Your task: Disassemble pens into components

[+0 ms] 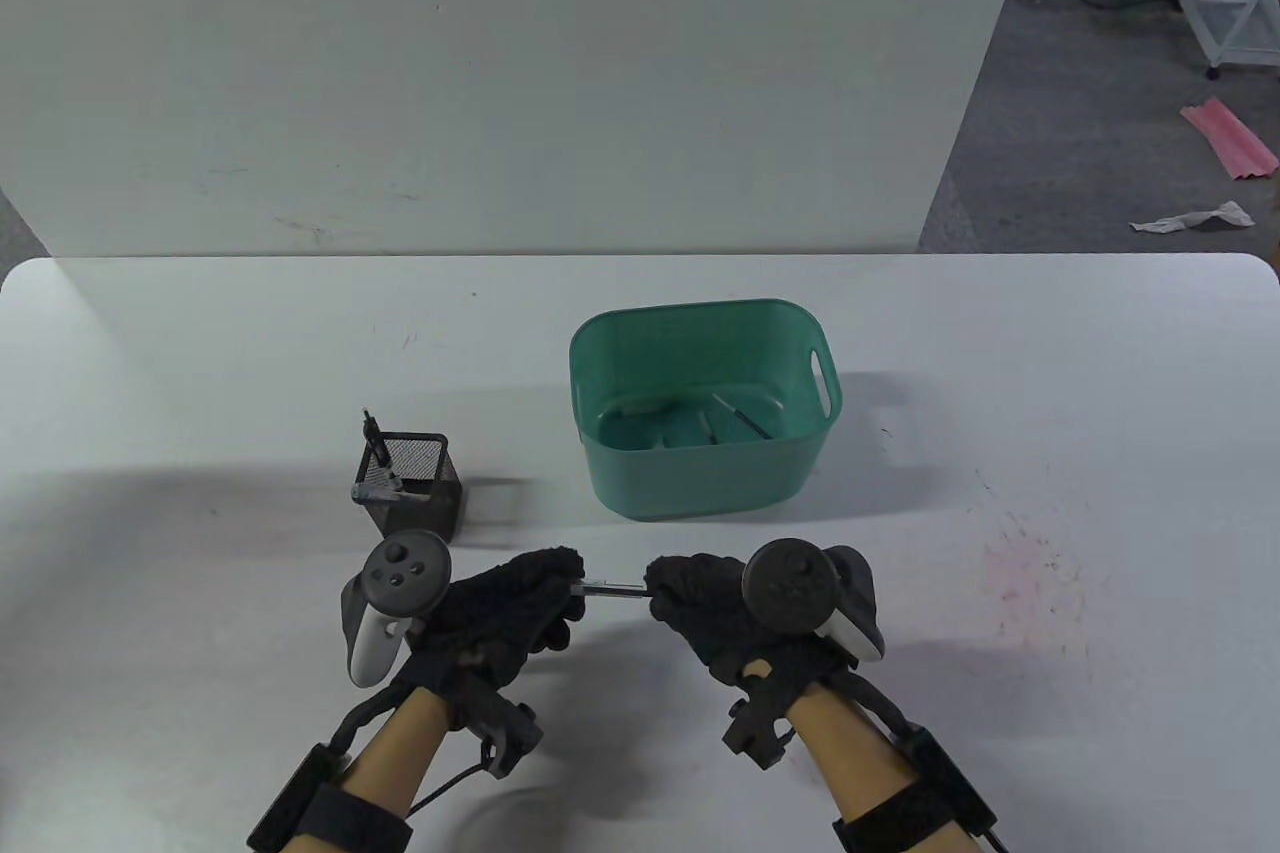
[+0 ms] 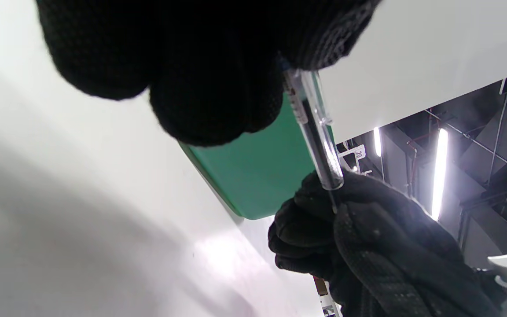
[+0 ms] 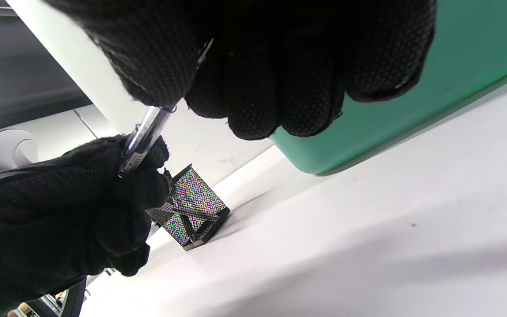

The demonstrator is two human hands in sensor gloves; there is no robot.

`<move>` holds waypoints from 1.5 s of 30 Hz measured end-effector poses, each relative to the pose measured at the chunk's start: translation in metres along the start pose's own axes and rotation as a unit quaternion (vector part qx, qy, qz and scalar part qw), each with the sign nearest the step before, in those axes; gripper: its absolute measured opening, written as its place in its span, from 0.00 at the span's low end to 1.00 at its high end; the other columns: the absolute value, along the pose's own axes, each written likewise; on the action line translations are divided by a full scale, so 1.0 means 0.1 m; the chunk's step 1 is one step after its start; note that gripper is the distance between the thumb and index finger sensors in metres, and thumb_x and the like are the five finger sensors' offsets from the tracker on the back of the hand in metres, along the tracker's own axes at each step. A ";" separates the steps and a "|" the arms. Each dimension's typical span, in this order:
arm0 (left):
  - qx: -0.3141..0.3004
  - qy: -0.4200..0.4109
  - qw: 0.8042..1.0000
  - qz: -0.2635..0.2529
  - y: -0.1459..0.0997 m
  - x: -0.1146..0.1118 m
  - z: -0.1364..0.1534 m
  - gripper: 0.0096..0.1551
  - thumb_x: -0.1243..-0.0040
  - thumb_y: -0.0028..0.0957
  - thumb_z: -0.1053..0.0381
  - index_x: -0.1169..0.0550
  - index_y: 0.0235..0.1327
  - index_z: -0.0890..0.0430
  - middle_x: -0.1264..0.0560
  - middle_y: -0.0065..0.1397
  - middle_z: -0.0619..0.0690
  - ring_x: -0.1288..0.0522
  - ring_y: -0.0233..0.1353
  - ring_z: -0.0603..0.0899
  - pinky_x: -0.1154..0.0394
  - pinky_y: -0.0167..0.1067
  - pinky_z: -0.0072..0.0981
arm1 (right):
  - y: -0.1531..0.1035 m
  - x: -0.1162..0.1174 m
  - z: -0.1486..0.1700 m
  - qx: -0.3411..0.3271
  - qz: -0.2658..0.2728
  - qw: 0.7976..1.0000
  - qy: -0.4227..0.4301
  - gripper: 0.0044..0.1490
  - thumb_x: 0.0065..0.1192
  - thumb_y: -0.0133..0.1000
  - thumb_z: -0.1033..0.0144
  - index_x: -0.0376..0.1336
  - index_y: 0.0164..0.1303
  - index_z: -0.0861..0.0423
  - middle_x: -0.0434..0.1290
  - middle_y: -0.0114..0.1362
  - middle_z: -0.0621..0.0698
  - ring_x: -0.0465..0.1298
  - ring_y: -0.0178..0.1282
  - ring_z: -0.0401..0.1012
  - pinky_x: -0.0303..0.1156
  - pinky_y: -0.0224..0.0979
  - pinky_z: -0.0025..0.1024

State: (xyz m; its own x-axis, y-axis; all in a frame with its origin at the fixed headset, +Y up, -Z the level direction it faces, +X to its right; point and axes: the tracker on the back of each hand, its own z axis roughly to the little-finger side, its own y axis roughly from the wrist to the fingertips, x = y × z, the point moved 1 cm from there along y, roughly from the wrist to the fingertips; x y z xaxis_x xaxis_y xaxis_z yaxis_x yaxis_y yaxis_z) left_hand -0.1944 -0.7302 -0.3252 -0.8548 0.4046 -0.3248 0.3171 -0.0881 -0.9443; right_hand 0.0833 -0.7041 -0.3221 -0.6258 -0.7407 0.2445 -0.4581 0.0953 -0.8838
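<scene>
Holding one clear pen (image 1: 612,587) level between both hands above the tabletop (image 1: 1000,413).
Left hand (image 1: 510,608) fingers clamp one end, right hand (image 1: 715,608) fingers the other, near the green bin (image 1: 700,483).

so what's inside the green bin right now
The green bin holds a few loose pen parts: one thin dark rod and some pale pieces on its floor. The near wall hides the front of the floor.

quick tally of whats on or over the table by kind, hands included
hands: 2, left hand and right hand
pen held between the hands: 1
green basket: 1, with loose parts inside, too unclear to count
black mesh pen cup: 1, with at least 1 pen sticking out
total: 6
</scene>
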 end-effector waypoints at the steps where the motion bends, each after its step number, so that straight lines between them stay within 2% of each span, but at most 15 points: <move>1: 0.001 -0.002 1.000 -0.001 0.00 0.01 0.01 0.24 0.41 0.56 0.48 0.23 0.66 0.48 0.15 0.60 0.52 0.11 0.47 0.52 0.16 0.50 0.52 | 0.00 -0.01 0.00 0.000 0.001 1.000 0.000 0.27 0.62 0.63 0.58 0.66 0.69 0.57 0.76 0.66 0.59 0.75 0.66 0.57 0.71 0.68 0.59; 11: 0.023 -0.013 0.999 -0.047 0.00 0.25 0.15 0.24 0.41 0.56 0.48 0.23 0.66 0.48 0.16 0.60 0.52 0.11 0.47 0.52 0.17 0.51 0.53 | -0.05 -0.32 0.15 0.025 0.047 0.999 0.004 0.26 0.61 0.63 0.58 0.67 0.68 0.57 0.76 0.65 0.59 0.75 0.66 0.57 0.71 0.68 0.60; 15: 0.027 -0.017 0.997 -0.065 -0.02 0.34 0.17 0.24 0.41 0.56 0.48 0.23 0.67 0.48 0.16 0.61 0.52 0.11 0.47 0.53 0.17 0.51 0.53 | -0.12 -0.53 0.17 0.030 0.092 0.995 0.027 0.26 0.61 0.63 0.58 0.67 0.68 0.58 0.76 0.65 0.59 0.75 0.65 0.57 0.71 0.68 0.60; 18: 0.027 -0.015 0.997 -0.071 -0.03 0.37 0.16 0.24 0.41 0.56 0.48 0.24 0.67 0.48 0.16 0.61 0.52 0.11 0.48 0.53 0.17 0.51 0.54 | -0.12 -0.71 0.13 0.045 0.150 0.988 0.008 0.26 0.60 0.64 0.58 0.67 0.68 0.58 0.76 0.65 0.59 0.75 0.65 0.57 0.71 0.68 0.60; 21: 0.026 -0.009 0.997 -0.074 -0.03 0.37 0.16 0.25 0.41 0.56 0.49 0.24 0.67 0.48 0.17 0.62 0.53 0.11 0.48 0.53 0.17 0.51 0.54 | -0.07 -0.83 0.11 0.071 0.199 0.977 -0.016 0.26 0.61 0.64 0.58 0.67 0.68 0.58 0.76 0.65 0.59 0.75 0.65 0.57 0.71 0.68 0.59; 26: 0.028 0.001 0.997 -0.074 -0.03 0.37 0.16 0.25 0.40 0.55 0.49 0.24 0.67 0.48 0.17 0.63 0.53 0.11 0.49 0.53 0.17 0.52 0.54 | 0.14 -0.99 0.05 0.121 0.235 0.961 -0.079 0.26 0.61 0.63 0.57 0.67 0.67 0.59 0.77 0.61 0.59 0.77 0.60 0.56 0.73 0.64 0.56; 30: 0.031 0.012 0.997 -0.074 -0.02 0.37 0.17 0.25 0.39 0.55 0.49 0.24 0.67 0.48 0.17 0.64 0.53 0.12 0.50 0.53 0.17 0.52 0.54 | 0.40 -1.08 -0.04 0.179 0.227 0.947 -0.139 0.26 0.62 0.63 0.56 0.68 0.66 0.58 0.77 0.60 0.58 0.77 0.59 0.55 0.74 0.64 0.55; 35: 0.034 0.013 0.996 -0.079 -0.02 0.38 0.17 0.24 0.38 0.55 0.49 0.23 0.66 0.47 0.17 0.64 0.53 0.12 0.50 0.54 0.17 0.52 0.55 | 0.70 -1.08 -0.14 0.220 0.206 0.928 -0.220 0.26 0.62 0.63 0.56 0.68 0.66 0.58 0.77 0.60 0.57 0.77 0.60 0.55 0.73 0.64 0.55; 45: 0.034 0.017 0.996 -0.085 -0.03 0.41 0.17 0.24 0.37 0.55 0.48 0.22 0.65 0.46 0.18 0.64 0.53 0.12 0.51 0.54 0.18 0.52 0.55 | 1.13 -0.89 -0.15 0.269 0.166 0.914 -0.255 0.26 0.61 0.64 0.55 0.67 0.67 0.56 0.76 0.63 0.57 0.75 0.64 0.55 0.71 0.68 0.57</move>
State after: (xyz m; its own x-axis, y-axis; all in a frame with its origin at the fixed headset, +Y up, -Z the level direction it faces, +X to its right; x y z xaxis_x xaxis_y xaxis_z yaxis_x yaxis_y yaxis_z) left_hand -0.2374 -0.7287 -0.3368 -0.8788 0.4499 -0.1591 0.1392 -0.0774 -0.9872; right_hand 0.0781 -0.6175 -0.4373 -0.2363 -0.9567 -0.1702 0.1661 0.1328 -0.9771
